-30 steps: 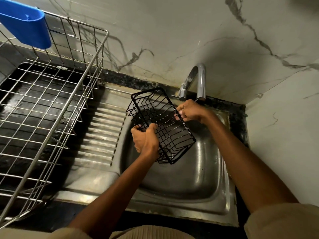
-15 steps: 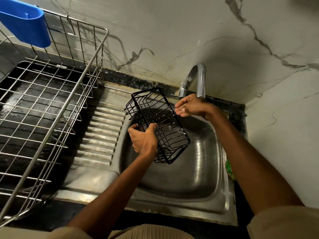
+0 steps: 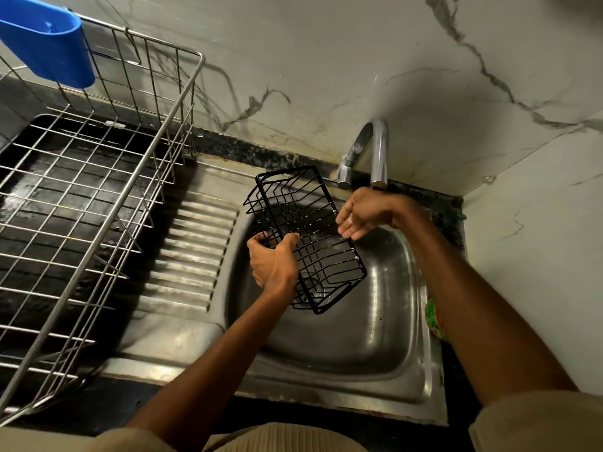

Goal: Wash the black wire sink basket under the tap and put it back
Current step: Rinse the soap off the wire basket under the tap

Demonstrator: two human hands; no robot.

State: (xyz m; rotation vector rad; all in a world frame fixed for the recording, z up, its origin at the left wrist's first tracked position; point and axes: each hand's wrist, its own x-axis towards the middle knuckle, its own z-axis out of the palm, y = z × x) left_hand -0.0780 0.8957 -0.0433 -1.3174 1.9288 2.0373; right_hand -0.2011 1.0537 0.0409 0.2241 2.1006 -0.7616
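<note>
The black wire sink basket (image 3: 310, 230) hangs tilted over the steel sink bowl (image 3: 385, 321), its opening turned toward me. My left hand (image 3: 272, 262) grips its near long side, fingers curled round the rim wires. My right hand (image 3: 362, 213) is beside the basket's right rim, just under the tap spout, with fingers straight and holding nothing. The curved chrome tap (image 3: 375, 151) stands at the back of the sink. I cannot tell whether water is running.
A large steel wire dish rack (image 3: 98, 197) with a blue plastic holder (image 3: 42, 44) fills the counter on the left. The ribbed drainboard (image 3: 192, 256) lies between rack and bowl. A green object (image 3: 435, 321) sits at the sink's right edge. Marble walls close the back and right.
My right hand has let go of the basket's rim and opened, staying just beside it under the spout. My left hand keeps its grip and the basket has shifted slightly left.
</note>
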